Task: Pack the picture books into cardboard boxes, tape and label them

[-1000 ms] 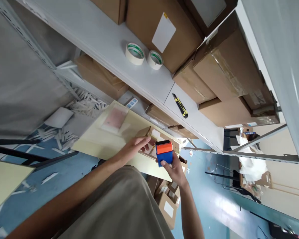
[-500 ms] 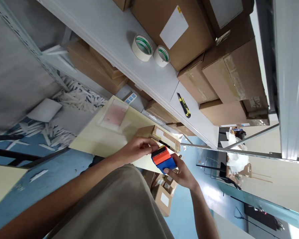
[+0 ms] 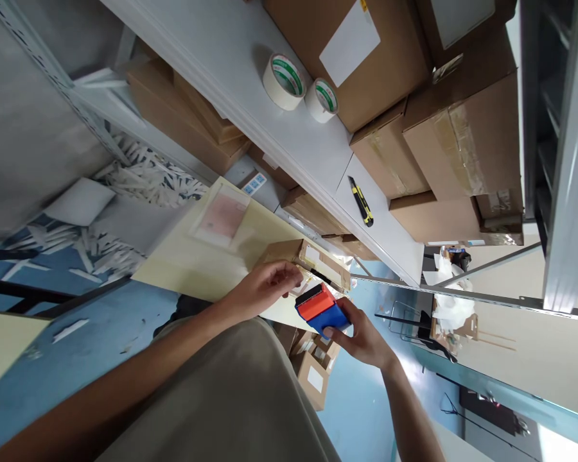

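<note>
My right hand (image 3: 362,337) grips a red and blue block-shaped tool (image 3: 322,311) by its blue body. A dark strip runs along its upper edge, beside the red part; its exact kind is unclear. My left hand (image 3: 270,285) is just left of it, apart from it, fingers curled together; whatever they may pinch is hidden. Just beyond both hands, a cardboard box (image 3: 283,251) with white labels and a black mark lies on the pale yellow tabletop (image 3: 178,260).
Two tape rolls (image 3: 284,82) (image 3: 322,101) and a yellow-black utility knife (image 3: 361,201) lie on the grey shelf (image 3: 231,58). Stacked cartons (image 3: 462,147) stand behind them. A power strip (image 3: 253,183) is under the shelf. Open cartons (image 3: 313,378) sit on the blue floor below.
My left fingers have come off the tool's upper edge and now curl a little to its left. The tool has shifted slightly right and down in my right hand.
</note>
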A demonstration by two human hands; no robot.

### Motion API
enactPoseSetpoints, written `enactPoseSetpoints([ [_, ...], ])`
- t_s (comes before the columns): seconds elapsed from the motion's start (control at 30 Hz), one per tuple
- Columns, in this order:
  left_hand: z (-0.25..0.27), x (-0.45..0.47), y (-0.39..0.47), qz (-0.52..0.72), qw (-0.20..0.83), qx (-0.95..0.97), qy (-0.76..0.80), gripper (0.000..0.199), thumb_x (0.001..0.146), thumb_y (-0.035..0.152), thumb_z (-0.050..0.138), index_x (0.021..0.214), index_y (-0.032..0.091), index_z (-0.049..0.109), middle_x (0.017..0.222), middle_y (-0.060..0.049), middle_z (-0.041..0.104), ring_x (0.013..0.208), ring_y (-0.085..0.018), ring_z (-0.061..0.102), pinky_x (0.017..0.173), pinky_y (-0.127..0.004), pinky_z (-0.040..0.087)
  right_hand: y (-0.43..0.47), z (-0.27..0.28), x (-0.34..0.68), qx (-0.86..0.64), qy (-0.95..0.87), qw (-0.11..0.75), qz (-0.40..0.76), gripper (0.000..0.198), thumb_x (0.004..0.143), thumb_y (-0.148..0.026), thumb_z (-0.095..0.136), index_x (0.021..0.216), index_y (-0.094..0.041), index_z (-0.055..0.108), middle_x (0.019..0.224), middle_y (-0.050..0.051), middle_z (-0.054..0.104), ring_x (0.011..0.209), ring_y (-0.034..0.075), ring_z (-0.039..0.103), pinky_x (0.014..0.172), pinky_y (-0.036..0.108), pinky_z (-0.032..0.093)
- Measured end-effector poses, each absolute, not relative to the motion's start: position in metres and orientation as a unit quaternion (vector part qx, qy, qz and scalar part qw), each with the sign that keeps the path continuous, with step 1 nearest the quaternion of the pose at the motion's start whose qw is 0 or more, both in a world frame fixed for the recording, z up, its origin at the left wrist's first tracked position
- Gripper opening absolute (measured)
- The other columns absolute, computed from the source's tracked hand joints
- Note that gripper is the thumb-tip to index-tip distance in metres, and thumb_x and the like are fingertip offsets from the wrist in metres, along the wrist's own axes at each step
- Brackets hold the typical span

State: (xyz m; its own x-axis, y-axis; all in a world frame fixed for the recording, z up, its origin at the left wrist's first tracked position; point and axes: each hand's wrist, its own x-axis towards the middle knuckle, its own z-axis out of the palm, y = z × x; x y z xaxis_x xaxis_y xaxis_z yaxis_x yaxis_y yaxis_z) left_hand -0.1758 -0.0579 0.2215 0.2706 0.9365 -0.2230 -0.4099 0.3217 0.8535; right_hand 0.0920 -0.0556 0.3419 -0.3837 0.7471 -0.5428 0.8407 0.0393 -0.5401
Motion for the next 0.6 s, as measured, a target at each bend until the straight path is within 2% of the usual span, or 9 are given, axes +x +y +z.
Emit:
enactPoseSetpoints([
  [0.1,0.2211,-0.1733,-0.0601,0.448,0.735,0.352,0.366,0.053,0.088,0.07,0.075,0.109,0.021,0.083,0.097,-0.007,0.082,0.07,-0.017,0.065,0.057,-0.026,0.049,-0.0542,0.3441,0.0926,0.548,0.721,0.066,-0.419,0.037,0.098,-0.053,0.078,0.116,-0.024,0.066,0.096,0.001,0.071,0.08,0.019,0.06,0.071,0.03,0.046],
  [0.27,0.2217,-0.1708,-0.0621,0.437,0.732,0.377,0.363,0.047,0.091,0.065,0.073,0.092,0.019,0.082,0.082,-0.004,0.074,0.074,-0.017,0.064,0.063,-0.026,0.048,-0.0519,0.3453,0.0914,0.546,0.726,0.072,-0.412,0.033,0.097,-0.05,0.08,0.111,-0.024,0.064,0.091,0.0,0.07,0.076,0.019,0.058,0.069,0.03,0.044],
  [0.47,0.2241,-0.1722,-0.0637,0.408,0.714,0.404,0.401,0.039,0.093,0.057,0.068,0.094,0.019,0.079,0.086,-0.004,0.074,0.076,-0.018,0.063,0.063,-0.025,0.047,-0.0492,0.3449,0.0895,0.544,0.727,0.11,-0.404,0.038,0.098,-0.053,0.075,0.117,-0.023,0.062,0.094,0.002,0.072,0.077,0.019,0.059,0.069,0.031,0.045],
  [0.6,0.2151,-0.1692,-0.0633,0.39,0.719,0.416,0.398,0.04,0.092,0.058,0.068,0.093,0.019,0.077,0.085,-0.004,0.074,0.077,-0.018,0.064,0.064,-0.025,0.047,-0.0484,0.3439,0.0867,0.548,0.717,0.133,-0.41,0.044,0.097,-0.058,0.074,0.117,-0.021,0.062,0.097,0.003,0.073,0.079,0.019,0.061,0.071,0.031,0.046],
])
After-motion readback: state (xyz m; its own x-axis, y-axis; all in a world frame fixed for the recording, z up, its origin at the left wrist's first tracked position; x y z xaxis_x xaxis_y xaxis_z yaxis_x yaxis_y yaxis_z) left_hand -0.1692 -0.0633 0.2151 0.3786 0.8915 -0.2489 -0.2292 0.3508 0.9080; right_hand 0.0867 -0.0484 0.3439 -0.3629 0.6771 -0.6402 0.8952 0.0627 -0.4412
